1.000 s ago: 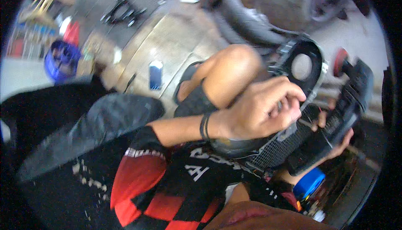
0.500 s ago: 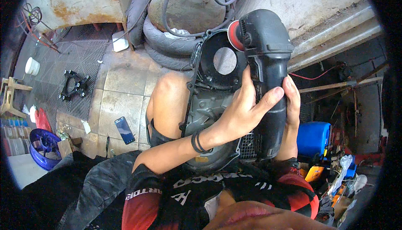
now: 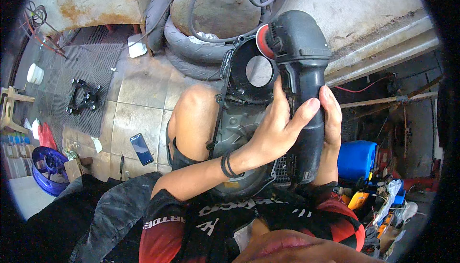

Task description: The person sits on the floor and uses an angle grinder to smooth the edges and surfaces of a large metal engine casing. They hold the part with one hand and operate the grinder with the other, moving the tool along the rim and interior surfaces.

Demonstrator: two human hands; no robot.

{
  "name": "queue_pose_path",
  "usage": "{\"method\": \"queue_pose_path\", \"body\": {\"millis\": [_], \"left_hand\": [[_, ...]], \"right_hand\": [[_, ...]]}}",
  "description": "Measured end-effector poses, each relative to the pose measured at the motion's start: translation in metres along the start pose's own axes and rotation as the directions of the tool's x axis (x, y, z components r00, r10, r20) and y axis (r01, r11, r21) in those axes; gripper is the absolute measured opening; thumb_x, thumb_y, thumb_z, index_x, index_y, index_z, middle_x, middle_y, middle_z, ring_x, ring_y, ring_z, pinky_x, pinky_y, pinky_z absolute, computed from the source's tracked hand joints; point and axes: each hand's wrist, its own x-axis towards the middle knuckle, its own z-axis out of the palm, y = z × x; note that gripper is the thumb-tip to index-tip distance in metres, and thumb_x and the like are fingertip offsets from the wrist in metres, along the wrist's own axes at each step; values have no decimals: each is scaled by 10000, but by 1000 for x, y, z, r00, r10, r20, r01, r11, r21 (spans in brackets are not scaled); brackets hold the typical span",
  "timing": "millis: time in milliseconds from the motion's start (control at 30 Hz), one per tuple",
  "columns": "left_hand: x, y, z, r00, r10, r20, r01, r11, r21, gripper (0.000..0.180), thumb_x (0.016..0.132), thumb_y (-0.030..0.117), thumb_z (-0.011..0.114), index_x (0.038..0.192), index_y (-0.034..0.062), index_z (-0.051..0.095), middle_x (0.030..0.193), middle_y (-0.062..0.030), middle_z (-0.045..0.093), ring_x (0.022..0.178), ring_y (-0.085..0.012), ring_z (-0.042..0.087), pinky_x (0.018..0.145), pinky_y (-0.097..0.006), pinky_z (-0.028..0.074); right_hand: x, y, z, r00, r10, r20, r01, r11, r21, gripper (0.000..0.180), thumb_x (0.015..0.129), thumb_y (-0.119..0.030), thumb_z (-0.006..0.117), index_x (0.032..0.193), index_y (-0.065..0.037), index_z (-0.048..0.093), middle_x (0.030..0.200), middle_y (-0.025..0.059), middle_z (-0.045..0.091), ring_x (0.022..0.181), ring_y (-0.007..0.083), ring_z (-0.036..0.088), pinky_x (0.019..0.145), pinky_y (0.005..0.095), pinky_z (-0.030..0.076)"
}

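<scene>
Person sits on a tiled floor (image 3: 139,85), knee (image 3: 194,114) up, w/ a dark grey engine cover (image 3: 239,119) propped against the leg, its round opening toward the top. Both hands are on a black angle grinder (image 3: 304,90) held upright in front of the cover; its red sanding disc (image 3: 262,41) sits at the rim of the opening, prob. touching the metal, though the angle makes contact hard to confirm. Left hand (image 3: 275,124) wraps the tool body from the left, fingers curled round the front, thumb up along the housing, two dark bands on the wrist. Right hand (image 3: 331,119) grips from the right side and behind, only fingertips & the edge of the palm showing, closed firm on the handle. Around: a grey tyre (image 3: 191,47) w/ hoses just behind the cover, a phone (image 3: 142,149) lying flat on the tiles left of the knee, a black bracket (image 3: 84,96) on the mesh mat further left, a white tub (image 3: 35,73) near the left edge, a blue wheel rim (image 3: 48,169) at lower left, and a blue jerry can (image 3: 357,160) to the right beside assorted clutter.
</scene>
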Motion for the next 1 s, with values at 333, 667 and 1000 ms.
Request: {"method": "queue_pose_path", "body": {"millis": [333, 667, 1000], "left_hand": [[-4, -2, 1, 997, 48, -61, -47, 999, 24, 655, 955, 286, 548, 1399, -23, 177, 1251, -167, 487, 1140, -209, 504, 978, -339, 394], [-7, 6, -1, 998, -11, -61, 9, 999, -38, 602, 967, 279, 526, 1402, 8, 211, 1277, -115, 431, 1182, -168, 425, 1019, -316, 340], [-7, -3, -1, 986, 103, -133, -105, 994, -4, 644, 953, 292, 546, 1386, -28, 193, 1222, -189, 512, 1121, -231, 531, 965, -352, 399]], "right_hand": [[5, 0, 5, 994, 14, 107, -15, 1000, 5, 493, 953, -283, 487, 1318, 47, 445, 1180, 124, 579, 1034, 168, 562, 903, 284, 433], [9, -6, 12, 991, 39, 125, -34, 998, -44, 516, 945, -284, 491, 1334, 49, 427, 1189, 128, 570, 1050, 173, 552, 925, 289, 418], [11, -7, 18, 988, 33, 149, -23, 998, -66, 548, 940, -288, 501, 1352, 59, 400, 1213, 136, 557, 1071, 180, 545, 948, 293, 406]]}}
